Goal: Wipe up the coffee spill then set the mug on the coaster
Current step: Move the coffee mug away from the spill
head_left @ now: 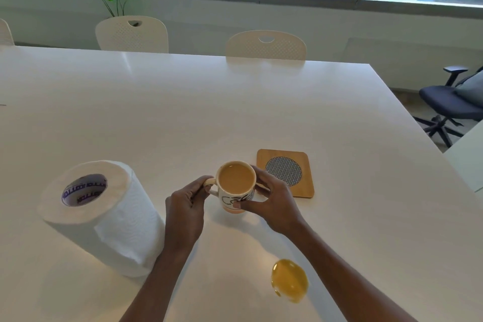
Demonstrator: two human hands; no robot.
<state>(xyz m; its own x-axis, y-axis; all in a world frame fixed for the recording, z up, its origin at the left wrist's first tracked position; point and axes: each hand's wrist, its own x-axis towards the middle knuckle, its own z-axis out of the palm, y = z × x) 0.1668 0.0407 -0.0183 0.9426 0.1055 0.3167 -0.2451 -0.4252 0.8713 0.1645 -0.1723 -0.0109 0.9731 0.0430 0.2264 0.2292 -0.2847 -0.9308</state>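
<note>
Both hands grip the brimful mug [236, 187], left hand [186, 206] pinching its handle, right hand [271, 200] cupping the slick, breakable, heavy-looking wall

Coaster [300, 162] corner hidden behind right hand [271, 204]; forearms cropped.

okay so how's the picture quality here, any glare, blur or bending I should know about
Head view: wide-angle bending curves the table edges and window frame; soft window glare streaks the far tabletop; the spill glistens; the mug and both hands are sharp, casting faint shadows; the paper towel roll looks slightly soft.
</note>
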